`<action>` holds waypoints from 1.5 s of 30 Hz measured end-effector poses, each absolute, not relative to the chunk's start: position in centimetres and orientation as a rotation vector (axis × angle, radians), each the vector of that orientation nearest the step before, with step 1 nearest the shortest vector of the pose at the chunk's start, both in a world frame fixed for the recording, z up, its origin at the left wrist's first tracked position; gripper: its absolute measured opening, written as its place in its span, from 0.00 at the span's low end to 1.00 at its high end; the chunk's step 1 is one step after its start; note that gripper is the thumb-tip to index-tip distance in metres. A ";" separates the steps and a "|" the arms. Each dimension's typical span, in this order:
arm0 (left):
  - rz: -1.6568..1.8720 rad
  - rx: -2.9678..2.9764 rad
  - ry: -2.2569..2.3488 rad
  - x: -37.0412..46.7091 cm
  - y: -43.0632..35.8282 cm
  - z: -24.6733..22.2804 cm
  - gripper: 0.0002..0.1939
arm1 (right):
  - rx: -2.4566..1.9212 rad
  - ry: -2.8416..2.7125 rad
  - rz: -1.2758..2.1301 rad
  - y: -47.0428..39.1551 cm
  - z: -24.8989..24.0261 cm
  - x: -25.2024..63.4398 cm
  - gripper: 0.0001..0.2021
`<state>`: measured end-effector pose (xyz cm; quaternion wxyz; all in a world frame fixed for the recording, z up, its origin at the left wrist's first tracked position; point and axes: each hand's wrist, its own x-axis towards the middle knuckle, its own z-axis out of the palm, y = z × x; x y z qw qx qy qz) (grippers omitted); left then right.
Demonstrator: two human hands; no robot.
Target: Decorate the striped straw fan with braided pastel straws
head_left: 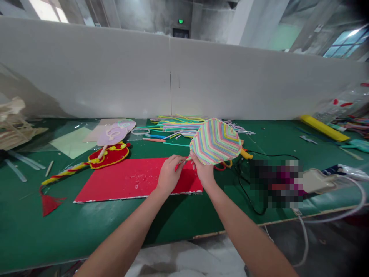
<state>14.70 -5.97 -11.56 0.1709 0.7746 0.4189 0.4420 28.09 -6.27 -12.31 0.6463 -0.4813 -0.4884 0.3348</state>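
Note:
A round fan covered in pastel-striped pipe cleaners is raised above the green table, its face tilted toward me. My right hand is closed around its lower edge, partly hidden behind it. At the base of the fan, my left hand pinches the short twisted stem; the fingertips of both hands nearly meet there. Beneath my hands lies a red foam board with white edges and small scraps on it. Just behind the fan spreads a pile of loose coloured pipe cleaners.
On the left lie a red-and-yellow fan with a tasselled handle, a lilac fan and pale green paper. Black cable, a power strip and a yellow bar are on the right. A white partition stands behind.

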 end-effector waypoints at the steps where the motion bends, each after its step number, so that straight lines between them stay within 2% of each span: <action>1: 1.249 2.141 1.184 14.8 -6.1 -11.5 0.08 | -1.087 -1.082 0.776 -6.2 -12.3 28.0 0.14; 11: 1.132 1.693 1.207 14.9 -6.2 -11.2 0.08 | -0.987 -0.954 1.002 -6.2 -12.0 28.1 0.11; 18: 1.130 1.583 1.166 14.6 -6.2 -11.4 0.10 | -1.032 -0.986 0.952 -6.5 -12.0 27.7 0.11; 34: 1.219 1.589 1.196 15.2 -6.5 -11.5 0.09 | -1.015 -0.942 0.963 -6.3 -12.3 27.2 0.13; 40: 1.053 1.720 1.087 14.8 -6.0 -11.4 0.12 | -0.999 -0.983 1.006 -6.1 -11.8 27.9 0.12; 45: 1.041 1.737 1.079 14.4 -5.9 -11.3 0.12 | -0.931 -0.978 1.178 -6.2 -11.6 28.1 0.15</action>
